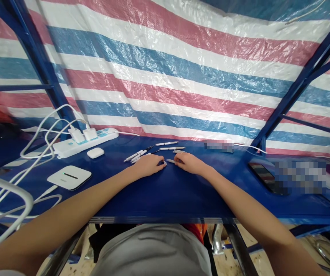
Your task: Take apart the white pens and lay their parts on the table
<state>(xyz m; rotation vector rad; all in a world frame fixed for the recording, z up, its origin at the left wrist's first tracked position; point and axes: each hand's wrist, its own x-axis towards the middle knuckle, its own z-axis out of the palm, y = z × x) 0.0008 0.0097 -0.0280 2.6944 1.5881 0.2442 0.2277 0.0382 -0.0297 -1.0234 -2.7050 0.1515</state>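
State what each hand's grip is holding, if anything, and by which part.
The right grip holds a pale, slender piece by its right end. The left grip seems to hold a small piece, held part unclear.

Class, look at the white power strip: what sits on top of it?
Two white adapters sit side by side on the power strip. Its surface directly beneath them is covered and cannot be seen.

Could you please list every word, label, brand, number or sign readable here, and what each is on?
No text is readable.
Flat white rounded-square device: faint grey mark, too small.
Long white power strip: pale blue markings, too small.
Slim white pens: no legible lettering.
Small pixelated patch and larger pixelated patch, at right: obscured, unreadable.
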